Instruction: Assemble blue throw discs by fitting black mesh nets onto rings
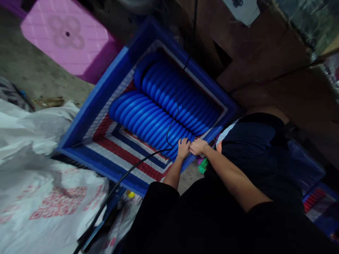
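Note:
A large blue crate (90, 100) lies tilted in view, lined with red, white and blue striped sheeting (124, 150). Two rows of shiny blue round plastic pieces (144, 116) fill much of it, packed rim against rim; their exact kind does not show. At the end of the nearer row, my left hand (183, 148) curls its fingers over the last pieces. My right hand (198, 146) is closed beside it at the same end, close to the crate's rim, with its fingertips partly hidden. The two hands nearly touch.
A black cable (135, 165) runs across the crate and over the pieces. A pink stool (87, 40) stands beyond the crate at upper left. White printed bags (57, 197) lie at left, and brown cardboard boxes (267, 84) at right. Below the rim shows something green (203, 165).

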A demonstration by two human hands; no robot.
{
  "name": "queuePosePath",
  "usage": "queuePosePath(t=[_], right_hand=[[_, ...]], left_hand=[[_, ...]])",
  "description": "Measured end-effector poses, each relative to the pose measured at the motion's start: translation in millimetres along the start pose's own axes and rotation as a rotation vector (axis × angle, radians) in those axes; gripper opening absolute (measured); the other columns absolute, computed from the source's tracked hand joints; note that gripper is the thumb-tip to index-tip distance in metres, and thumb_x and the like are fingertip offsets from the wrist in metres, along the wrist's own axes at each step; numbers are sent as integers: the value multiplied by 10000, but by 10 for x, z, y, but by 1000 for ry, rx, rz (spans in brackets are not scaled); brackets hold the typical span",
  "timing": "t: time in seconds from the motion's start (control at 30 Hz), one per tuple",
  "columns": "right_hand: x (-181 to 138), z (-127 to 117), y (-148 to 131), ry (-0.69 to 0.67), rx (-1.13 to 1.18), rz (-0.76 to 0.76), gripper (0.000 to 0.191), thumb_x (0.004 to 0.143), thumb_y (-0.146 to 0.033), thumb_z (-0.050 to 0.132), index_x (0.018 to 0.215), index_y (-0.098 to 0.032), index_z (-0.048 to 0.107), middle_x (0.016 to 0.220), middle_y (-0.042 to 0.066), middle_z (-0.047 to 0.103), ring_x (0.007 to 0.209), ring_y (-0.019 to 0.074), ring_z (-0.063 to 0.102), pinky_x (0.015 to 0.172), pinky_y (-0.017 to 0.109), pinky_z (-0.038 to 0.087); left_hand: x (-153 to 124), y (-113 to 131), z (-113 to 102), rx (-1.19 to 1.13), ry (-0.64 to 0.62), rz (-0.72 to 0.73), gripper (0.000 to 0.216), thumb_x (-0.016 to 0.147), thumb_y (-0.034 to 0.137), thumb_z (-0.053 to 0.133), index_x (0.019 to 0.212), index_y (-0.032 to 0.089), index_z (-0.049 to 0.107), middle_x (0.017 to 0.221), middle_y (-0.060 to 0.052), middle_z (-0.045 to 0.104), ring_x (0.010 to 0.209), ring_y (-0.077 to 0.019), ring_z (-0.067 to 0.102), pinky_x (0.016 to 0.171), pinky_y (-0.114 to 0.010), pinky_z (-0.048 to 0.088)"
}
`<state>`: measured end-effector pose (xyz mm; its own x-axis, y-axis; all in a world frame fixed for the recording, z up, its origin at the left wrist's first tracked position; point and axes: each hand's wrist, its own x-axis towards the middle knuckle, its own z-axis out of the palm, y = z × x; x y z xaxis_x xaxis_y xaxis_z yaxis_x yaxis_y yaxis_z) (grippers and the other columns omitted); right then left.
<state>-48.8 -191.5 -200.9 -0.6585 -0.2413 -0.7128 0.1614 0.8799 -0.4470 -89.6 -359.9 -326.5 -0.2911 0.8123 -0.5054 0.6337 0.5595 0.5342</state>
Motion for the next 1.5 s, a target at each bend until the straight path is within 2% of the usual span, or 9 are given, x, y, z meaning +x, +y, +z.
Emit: queuePosePath(t=[0.13,0.3,0.47,0.67,0.83,1.0,1.2,1.33,1.5], right_hand=[[7,8,6,-18,15,16,390,1033,-313,498,1181,-88,779,1117,226,808,1108,353,770,926,430,532],[-2,-20,34,-54,1,25,421,1048,-337,477,1216,-95,777,1127,237,803,1147,360,764,944,433,547],[8,-5,57,-86,12,44,413,1069,-363,495,1215,-97,776,1169,236,795,1191,363,751,1007,453,545],[92,-49,136,-71,113,201,414,1083,-504,616,1306,-169,709,1306,116,753,1191,268,727,1082,517,557],[139,-313,503,-4,232,386,390,1098,-461,614,1355,-174,672,1349,114,721,1204,260,716,1047,492,592],[69,-505,715,46,278,548,413,1142,-412,510,1452,-156,605,1425,156,684,1275,283,692,1080,505,573],[80,-412,513,-65,320,478,401,1058,-428,691,1376,-185,664,1417,121,673,1237,282,689,1056,527,594],[76,-334,458,-154,298,391,387,1050,-408,708,1360,-180,669,1396,119,677,1208,274,697,1026,508,612],[2,-331,423,-161,213,299,414,1045,-393,716,1397,-184,650,1426,124,660,1239,287,685,1045,524,603]], left_hand=[[-242,-36,-40,-34,21,-35,322,1030,266,550,1241,173,776,1467,-180,656,1447,-333,540,1296,-549,346],[-788,-132,-110,-89,8,-175,340,1018,318,662,1303,171,775,1272,-174,744,1229,-335,684,1107,-482,544],[-1035,-164,-151,-129,-18,-311,377,1010,310,708,1355,164,748,1333,-167,745,1231,-316,711,1089,-408,563],[-764,92,-277,-126,-104,-371,449,1055,440,661,1410,167,704,1397,-199,724,1287,-335,689,1084,-421,562],[-314,333,-373,-67,-237,-435,393,1068,468,653,1298,153,703,1281,-125,741,1171,-271,722,1051,-508,587],[-48,503,-421,-21,-325,-512,379,1046,425,698,1303,147,689,1311,-124,710,1160,-266,713,1007,-494,616],[-115,588,-424,-49,-311,-587,392,1049,435,691,1319,152,680,1309,-123,708,1146,-262,716,991,-487,622],[-195,550,-408,-101,-232,-620,396,1053,481,673,1274,153,693,1261,-111,724,1129,-256,717,994,-484,611],[-255,542,-413,-161,-127,-624,445,1042,577,636,1120,143,700,1101,-90,746,1029,-233,715,934,-416,580]])
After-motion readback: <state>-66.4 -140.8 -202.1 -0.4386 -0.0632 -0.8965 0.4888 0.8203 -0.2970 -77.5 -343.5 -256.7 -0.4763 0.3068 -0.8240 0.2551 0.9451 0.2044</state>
